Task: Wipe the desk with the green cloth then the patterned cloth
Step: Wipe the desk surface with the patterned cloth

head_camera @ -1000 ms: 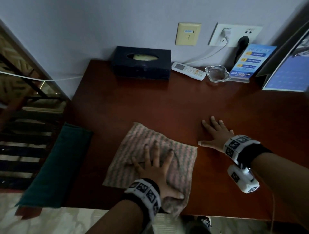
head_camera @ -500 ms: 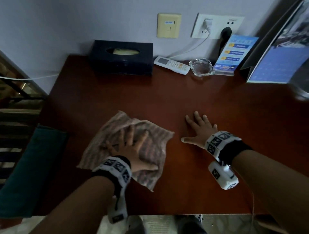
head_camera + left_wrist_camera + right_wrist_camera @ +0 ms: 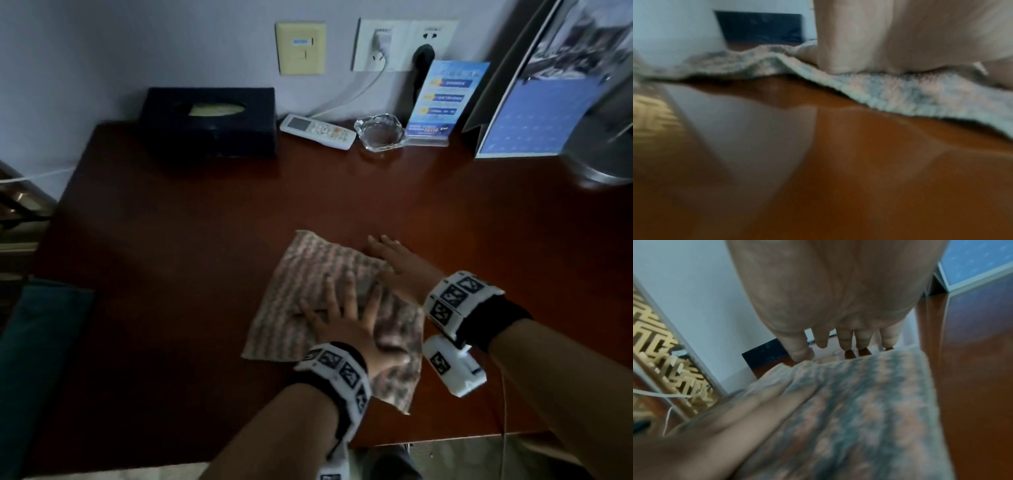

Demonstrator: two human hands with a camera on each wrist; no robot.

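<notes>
Patterned cloth [image 3: 318,301] lies flat on the desk [image 3: 191,246], near the front edge and right of centre, with the left hand [image 3: 346,325] spread on top of it. Half a second ago the cloth sat further left, well apart from the right hand [image 3: 400,267]; it has since slid rightward under the left palm until its right side runs beneath that hand, which has hardly moved. One second ago it lay about mid-desk, went left, and has now come back past that point, so the wiping stroke with the second cloth looks to be in full swing.

Left fingers [image 3: 349,291] are straight and fanned, pressing down on the fabric without gripping it. The right hand is likewise flat and relaxed; the right wrist view shows its fingers [image 3: 844,339] stretched out above the cloth's far edge, holding nothing.

Green cloth [image 3: 37,359] hangs off the desk at the left edge, untouched, which suggests the first half of the job is finished.

Counted: two cloths, two hands, one dark tissue box [image 3: 212,120], one white remote [image 3: 318,131], one glass ashtray [image 3: 380,133], one blue leaflet stand [image 3: 442,99], one desk calendar [image 3: 541,113]. Two plugs sit in the wall socket [image 3: 404,44].
</notes>
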